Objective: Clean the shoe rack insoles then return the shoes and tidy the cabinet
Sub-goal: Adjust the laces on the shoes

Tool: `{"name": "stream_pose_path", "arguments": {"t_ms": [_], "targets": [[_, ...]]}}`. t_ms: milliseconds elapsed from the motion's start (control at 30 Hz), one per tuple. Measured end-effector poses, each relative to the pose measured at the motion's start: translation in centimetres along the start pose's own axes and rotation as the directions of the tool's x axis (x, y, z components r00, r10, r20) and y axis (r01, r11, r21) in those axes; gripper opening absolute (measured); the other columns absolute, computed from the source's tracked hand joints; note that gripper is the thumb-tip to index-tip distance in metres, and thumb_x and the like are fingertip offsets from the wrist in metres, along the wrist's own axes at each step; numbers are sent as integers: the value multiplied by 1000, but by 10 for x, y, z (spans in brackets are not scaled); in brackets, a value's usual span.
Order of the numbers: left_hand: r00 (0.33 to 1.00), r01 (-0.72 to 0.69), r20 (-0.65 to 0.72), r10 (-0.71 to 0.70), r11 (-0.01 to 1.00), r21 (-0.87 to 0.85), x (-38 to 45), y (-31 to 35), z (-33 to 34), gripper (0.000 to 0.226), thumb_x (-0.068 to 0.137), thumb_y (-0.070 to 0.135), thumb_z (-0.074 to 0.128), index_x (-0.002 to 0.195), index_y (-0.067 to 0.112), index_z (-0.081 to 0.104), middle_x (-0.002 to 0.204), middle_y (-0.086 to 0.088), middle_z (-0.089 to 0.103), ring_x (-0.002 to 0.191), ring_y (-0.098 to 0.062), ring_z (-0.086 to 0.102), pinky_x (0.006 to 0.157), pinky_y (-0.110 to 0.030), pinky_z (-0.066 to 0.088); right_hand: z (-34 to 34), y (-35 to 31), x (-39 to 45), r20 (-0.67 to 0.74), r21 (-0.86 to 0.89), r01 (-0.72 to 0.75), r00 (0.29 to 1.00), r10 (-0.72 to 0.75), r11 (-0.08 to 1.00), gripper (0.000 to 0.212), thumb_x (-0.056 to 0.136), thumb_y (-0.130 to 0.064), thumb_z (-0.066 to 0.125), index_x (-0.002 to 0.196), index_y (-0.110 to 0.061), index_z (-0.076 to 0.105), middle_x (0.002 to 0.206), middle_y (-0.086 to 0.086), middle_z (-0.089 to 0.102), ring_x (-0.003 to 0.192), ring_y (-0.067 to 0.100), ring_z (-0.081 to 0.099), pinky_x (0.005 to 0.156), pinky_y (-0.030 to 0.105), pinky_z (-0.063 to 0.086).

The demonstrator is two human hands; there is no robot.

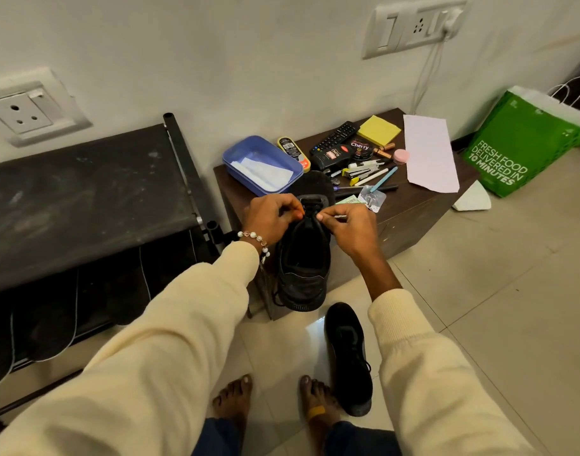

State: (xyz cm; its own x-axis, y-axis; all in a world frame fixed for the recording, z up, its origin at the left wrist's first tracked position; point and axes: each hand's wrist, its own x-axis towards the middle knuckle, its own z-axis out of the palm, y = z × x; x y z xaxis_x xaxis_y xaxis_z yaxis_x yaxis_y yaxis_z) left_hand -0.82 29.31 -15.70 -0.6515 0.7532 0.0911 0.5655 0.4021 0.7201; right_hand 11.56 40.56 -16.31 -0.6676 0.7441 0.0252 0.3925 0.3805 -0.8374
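Head view: cluttered brown cabinet [410, 212] on tiled floor [512, 291].

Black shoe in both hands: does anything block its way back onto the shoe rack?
Nothing visible does. The black shoe is held by the left hand and right hand at the cabinet edge. The shoe rack stands to its left, its dusty top bare.

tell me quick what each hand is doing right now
Left hand: pinching the lace of the black shoe.
Right hand: pinching the same shoe's lace.
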Motion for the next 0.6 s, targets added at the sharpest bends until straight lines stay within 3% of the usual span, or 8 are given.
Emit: {"name": "stream_pose_path", "arguments": {"t_ms": [100, 267, 400, 533, 600], "targets": [[1000, 6, -18, -4, 988, 156, 1, 3, 3, 12, 91, 16, 60, 94, 25, 68, 102, 5, 68, 98, -15, 58, 83, -28, 42, 6, -7, 0, 46, -212, 73, 997, -65, 974, 14, 91, -24, 58, 81, -16, 62, 89, 4, 59, 82, 19, 57, 75, 41, 50], [1000, 9, -20, -5, 982, 188, 1, 4, 7, 14, 96, 14, 53, 99, 20, 65, 103, 0, 65, 99, -20, 57, 81, -31, 38, 10, -9, 2, 168, -327, 122, 983, -69, 937, 25, 98, -23, 43, 99, -3, 56, 104, 16, 52, 92, 27, 51, 79, 41, 43], [998, 38, -49, -30, 984, 176, -1, 5, 10, 15, 96, 12, 50, 99, 17, 64, 106, -2, 62, 100, -21, 56, 79, -31, 35, 11, -7, 4, 192, -254, 106, 980, -57, 961, 21, 94, -18, 44, 97, 0, 53, 94, 17, 55, 83, 27, 51, 67, 36, 38], [998, 55, -32, -49, 977, 205, -2, 9, 13, 15, 94, 7, 47, 98, 12, 60, 108, -6, 58, 100, -24, 54, 77, -30, 31, 10, 1, 1, 131, -146, 62, 990, -43, 987, 11, 94, -16, 44, 89, -8, 48, 79, 2, 51, 70, 14, 47, 55, 20, 35], [998, 67, -13, -66, 973, 220, 0, 8, 10, 16, 94, 5, 45, 99, 10, 59, 111, -8, 57, 103, -26, 54, 79, -30, 30, 9, 4, 0, 119, -93, 56, 992, -45, 994, 13, 96, -18, 44, 92, -9, 51, 80, 0, 53, 73, 14, 50, 58, 19, 37]]}}
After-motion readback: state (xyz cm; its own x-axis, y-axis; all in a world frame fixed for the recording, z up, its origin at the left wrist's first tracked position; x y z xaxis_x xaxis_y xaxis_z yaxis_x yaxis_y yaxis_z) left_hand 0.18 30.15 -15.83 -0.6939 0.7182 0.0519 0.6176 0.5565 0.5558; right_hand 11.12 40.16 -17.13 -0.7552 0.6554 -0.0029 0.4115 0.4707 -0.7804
